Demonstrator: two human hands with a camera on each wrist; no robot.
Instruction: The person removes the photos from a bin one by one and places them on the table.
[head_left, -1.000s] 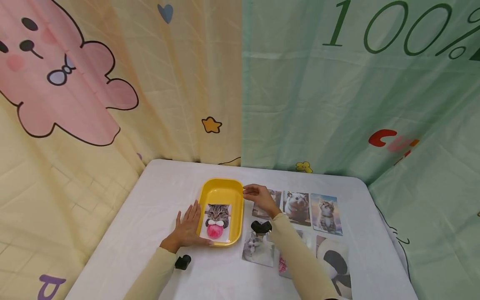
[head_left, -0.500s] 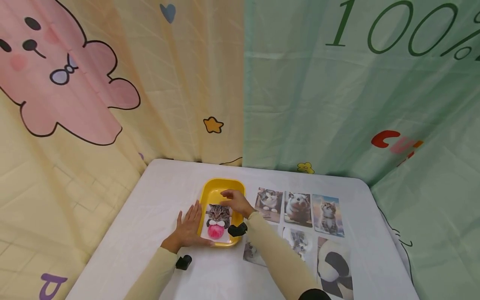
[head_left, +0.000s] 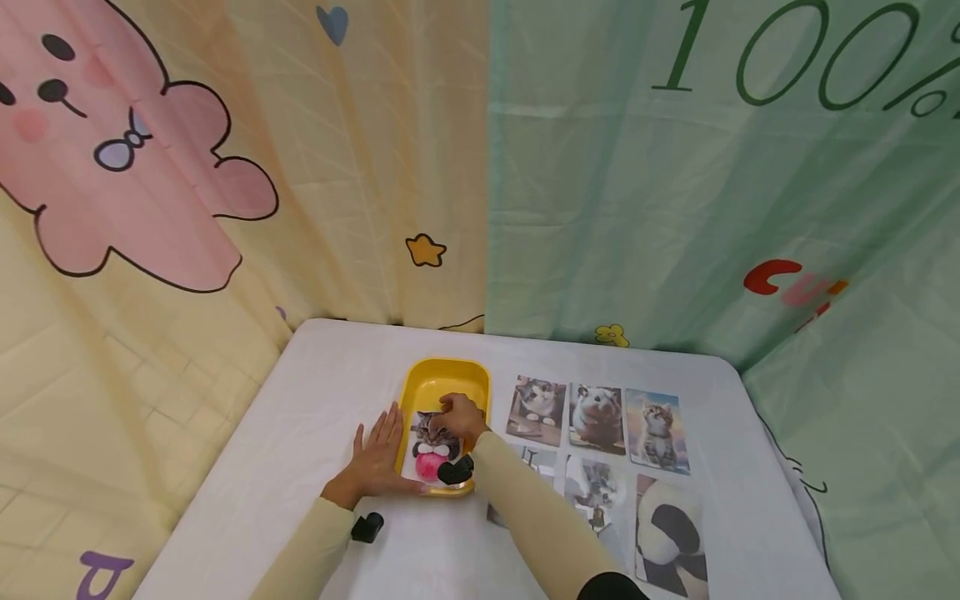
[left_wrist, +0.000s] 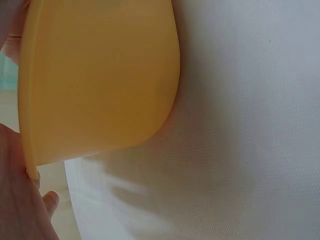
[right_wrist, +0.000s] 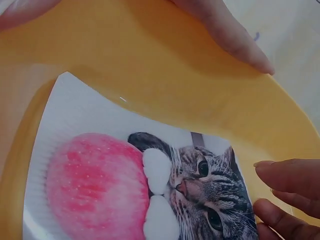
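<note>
A yellow tray (head_left: pixel 427 381) holds a picture card (right_wrist: pixel 120 125) of a tabby cat with a pink ball. My left hand (head_left: pixel 375 458) lies against the tray, its straight fingers along the left rim and the thumb along the front rim. In the left wrist view the same hand shows at the rim above the tray's outer wall (left_wrist: pixel 105 85). My right hand (head_left: pixel 462 417) reaches down into the tray at the card's far end. Its fingertips (right_wrist: pixel 280 172) stand spread right at the card's top edge, with nothing visible between them. A dark wrist camera (head_left: pixel 455 471) covers the card's lower right corner in the head view.
More picture cards lie right of the tray: a cat (head_left: pixel 537 408), a hamster (head_left: pixel 596 417), a kitten (head_left: pixel 657 429), a panda (head_left: pixel 670 529) and a grey animal picture (head_left: pixel 596 483). The right sleeve (head_left: pixel 543 517) crosses over several. Curtains (head_left: pixel 360 208) hang around the white table (head_left: pixel 330 367).
My right hand has moved left from beside the tray to over it, then down to the card's far edge. The left hand has stayed on the rim.
</note>
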